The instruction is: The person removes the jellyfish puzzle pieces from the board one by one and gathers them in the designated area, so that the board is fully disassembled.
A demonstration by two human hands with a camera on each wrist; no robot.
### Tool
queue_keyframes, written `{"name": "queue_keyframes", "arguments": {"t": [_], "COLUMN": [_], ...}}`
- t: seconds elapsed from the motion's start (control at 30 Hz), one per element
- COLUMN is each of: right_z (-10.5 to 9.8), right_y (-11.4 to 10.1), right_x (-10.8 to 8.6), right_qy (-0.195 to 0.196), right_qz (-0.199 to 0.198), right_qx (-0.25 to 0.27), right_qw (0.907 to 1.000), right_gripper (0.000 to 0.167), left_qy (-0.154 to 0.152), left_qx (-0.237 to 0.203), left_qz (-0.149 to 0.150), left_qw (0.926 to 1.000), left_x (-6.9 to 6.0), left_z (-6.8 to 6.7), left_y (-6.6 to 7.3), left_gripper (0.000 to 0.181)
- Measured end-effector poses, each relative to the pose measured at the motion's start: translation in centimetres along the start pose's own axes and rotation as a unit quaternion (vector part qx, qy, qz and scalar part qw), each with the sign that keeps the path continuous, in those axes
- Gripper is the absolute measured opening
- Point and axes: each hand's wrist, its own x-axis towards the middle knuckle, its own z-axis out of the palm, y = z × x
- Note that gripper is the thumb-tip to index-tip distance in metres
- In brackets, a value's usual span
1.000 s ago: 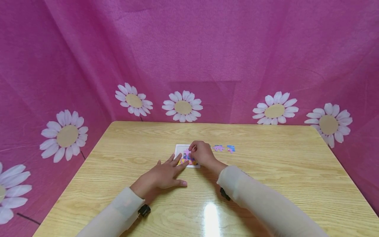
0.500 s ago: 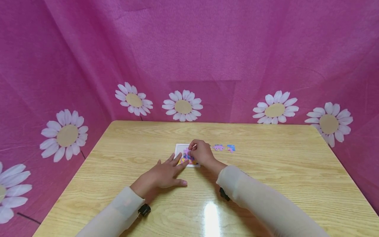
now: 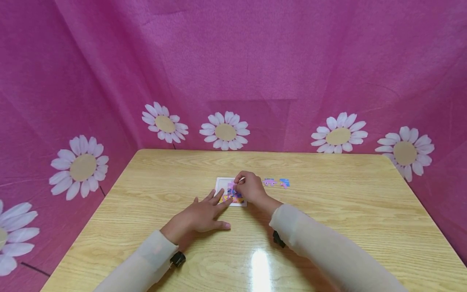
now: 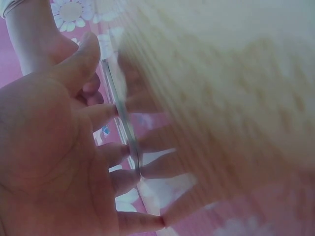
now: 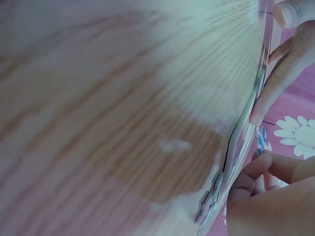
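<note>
So the left hand (image 3: 202,215) was laid out flat-ish, fingers spread apart and gripping nothing, with the tips down on the left and near part of the small white puzzle tray (image 3: 223,178). The right hand (image 3: 251,190) had its thumb and index finger pinched together on 1 little pink-and-blue puzzle piece (image 5: 261,140), right over the tray's right side. Couldn't tell if that piece was touching the stuff below. The tray lay near the middle of the wooden table (image 3: 328,194), with a yellow strip of picture (image 3: 238,200) along its near edge and pale backing showing at the far left corner. Just right of the right hand, 2 loose pieces (image 3: 269,182) sat side by side on the wood. Behind it all hung a pink curtain (image 3: 233,61) with big white daisies (image 3: 225,132).
</note>
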Motion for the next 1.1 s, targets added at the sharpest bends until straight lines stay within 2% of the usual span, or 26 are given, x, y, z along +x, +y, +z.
{"name": "queue_keyframes", "arguments": {"t": [0.47, 0.7, 1.1], "right_z": [-1.2, -2.0, -3.9], "right_y": [0.5, 1.1, 2.4], "right_x": [-0.5, -0.7, -1.3], "right_qy": [-0.002, -0.01, -0.012], "right_qz": [0.003, 0.013, 0.025], "right_qx": [-0.004, 0.02, 0.029], "right_qw": [1.0, 0.9997, 0.9992], "right_gripper": [0.01, 0.01, 0.007], "left_qy": [-0.003, 0.0, -0.001], "left_qx": [0.0, 0.0, -0.005], "left_qz": [-0.007, -0.002, -0.003], "left_qw": [1.0, 1.0, 1.0], "left_x": [0.0, 0.1, 0.1], "left_z": [0.0, 0.2, 0.1], "left_y": [0.1, 0.0, 0.0], "left_gripper": [0.084, 0.084, 0.084]}}
